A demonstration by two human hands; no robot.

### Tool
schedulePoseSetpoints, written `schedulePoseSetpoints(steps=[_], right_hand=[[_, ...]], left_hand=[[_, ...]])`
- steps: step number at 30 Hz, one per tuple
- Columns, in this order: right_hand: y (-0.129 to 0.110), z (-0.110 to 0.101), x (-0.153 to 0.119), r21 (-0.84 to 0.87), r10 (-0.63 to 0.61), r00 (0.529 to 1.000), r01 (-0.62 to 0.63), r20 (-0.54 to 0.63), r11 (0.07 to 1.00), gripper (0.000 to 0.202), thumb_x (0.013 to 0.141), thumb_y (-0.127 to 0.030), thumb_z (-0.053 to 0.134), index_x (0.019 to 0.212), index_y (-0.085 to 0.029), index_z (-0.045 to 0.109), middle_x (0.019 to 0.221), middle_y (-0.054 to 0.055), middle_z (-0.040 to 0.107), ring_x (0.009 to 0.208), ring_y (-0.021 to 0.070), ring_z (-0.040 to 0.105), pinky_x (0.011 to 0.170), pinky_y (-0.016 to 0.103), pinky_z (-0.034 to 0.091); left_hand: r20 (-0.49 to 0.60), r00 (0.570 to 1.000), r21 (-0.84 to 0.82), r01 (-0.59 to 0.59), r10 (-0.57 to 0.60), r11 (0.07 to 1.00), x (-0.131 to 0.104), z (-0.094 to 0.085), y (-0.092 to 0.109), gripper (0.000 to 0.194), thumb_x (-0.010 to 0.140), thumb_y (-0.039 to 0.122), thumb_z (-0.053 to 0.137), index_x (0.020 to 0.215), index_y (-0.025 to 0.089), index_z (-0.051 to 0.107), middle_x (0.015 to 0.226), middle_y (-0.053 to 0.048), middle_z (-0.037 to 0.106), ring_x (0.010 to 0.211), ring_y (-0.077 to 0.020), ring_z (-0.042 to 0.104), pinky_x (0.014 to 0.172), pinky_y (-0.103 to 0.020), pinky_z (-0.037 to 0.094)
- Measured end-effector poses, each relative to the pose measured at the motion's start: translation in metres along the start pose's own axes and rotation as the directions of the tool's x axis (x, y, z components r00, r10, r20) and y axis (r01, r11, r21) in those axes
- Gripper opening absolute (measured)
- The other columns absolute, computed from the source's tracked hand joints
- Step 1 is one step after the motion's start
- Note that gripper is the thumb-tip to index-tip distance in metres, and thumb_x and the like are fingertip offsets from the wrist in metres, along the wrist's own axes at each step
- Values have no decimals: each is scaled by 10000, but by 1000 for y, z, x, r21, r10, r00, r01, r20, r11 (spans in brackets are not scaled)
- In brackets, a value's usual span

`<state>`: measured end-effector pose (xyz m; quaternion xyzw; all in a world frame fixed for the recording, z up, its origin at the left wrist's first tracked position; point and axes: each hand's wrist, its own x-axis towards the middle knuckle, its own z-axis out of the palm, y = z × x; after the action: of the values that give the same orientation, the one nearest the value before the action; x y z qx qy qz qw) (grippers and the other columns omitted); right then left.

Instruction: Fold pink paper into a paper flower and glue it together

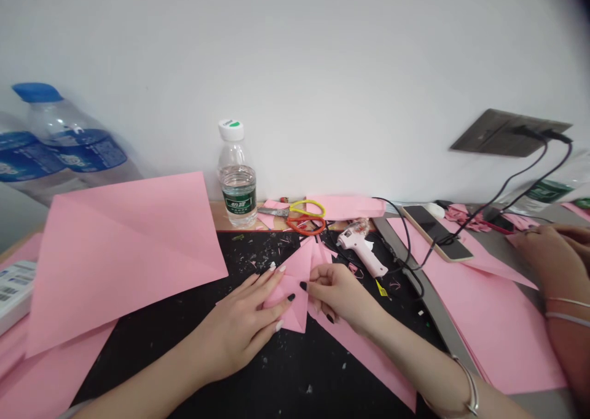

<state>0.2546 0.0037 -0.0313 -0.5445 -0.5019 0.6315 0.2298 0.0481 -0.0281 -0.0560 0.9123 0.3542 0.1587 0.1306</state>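
Observation:
A folded sheet of pink paper (295, 311) lies on the black mat in front of me. My left hand (239, 324) rests flat on its left part, fingers spread apart. At the paper's right edge, my right hand (338, 293) has thumb and fingers pinched together on it. More pink paper (369, 360) extends from beneath the right hand toward the lower right. Just beyond the hands are a white glue gun (364, 250) and scissors with yellow and red handles (306, 216).
A water bottle (237, 188) stands by the wall. Pink sheets (129, 253) lie at left, near large blue-capped bottles (76, 136). To the right are a phone (437, 233), dark cables (408, 241) from a wall socket (502, 133), and another person's hands (548, 253). Scraps litter the black mat (184, 357).

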Motion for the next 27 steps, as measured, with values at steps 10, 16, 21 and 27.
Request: schedulePoseSetpoints(steps=[10, 16, 21, 27], right_hand=[[-20, -15, -9, -333, -519, 825, 436, -224, 836, 247, 839, -258, 509, 604, -183, 526, 461, -39, 552, 350, 80, 483, 378, 198, 403], [9, -18, -1, -641, -825, 565, 627, -18, 443, 208, 863, -172, 470, 942, -196, 661, 857, 63, 713, 755, 193, 669, 665, 304, 537], [22, -14, 3, -714, -794, 499, 689, 348, 120, 296, 899, -161, 427, 1163, -164, 562, 1025, 99, 652, 925, 193, 607, 765, 297, 505], [18, -6, -4, -757, -826, 460, 650, 326, 63, 219, 875, -175, 481, 1044, -196, 617, 864, 65, 570, 751, 160, 534, 596, 261, 457]], left_hand=[[-402, 807, -490, 211, -434, 846, -3, -9, -5, 323, 875, 217, 474, 1181, 258, 567, 1408, -21, 403, 1264, -240, 395, 1078, -436, 282], [214, 825, -977, 176, -524, -123, 6, -6, -7, 413, 886, 451, 418, 1140, 167, 576, 1164, -130, 633, 1056, -298, 595, 882, -476, 480], [379, 810, -900, 208, -448, -384, 11, -5, 1, 275, 875, 309, 524, 1089, 155, 602, 1028, -96, 704, 960, -241, 651, 886, -409, 485], [386, 771, -901, 199, -506, -385, 12, -5, 8, 269, 864, 262, 555, 1091, 134, 622, 1023, -97, 705, 900, -217, 667, 832, -353, 514]])
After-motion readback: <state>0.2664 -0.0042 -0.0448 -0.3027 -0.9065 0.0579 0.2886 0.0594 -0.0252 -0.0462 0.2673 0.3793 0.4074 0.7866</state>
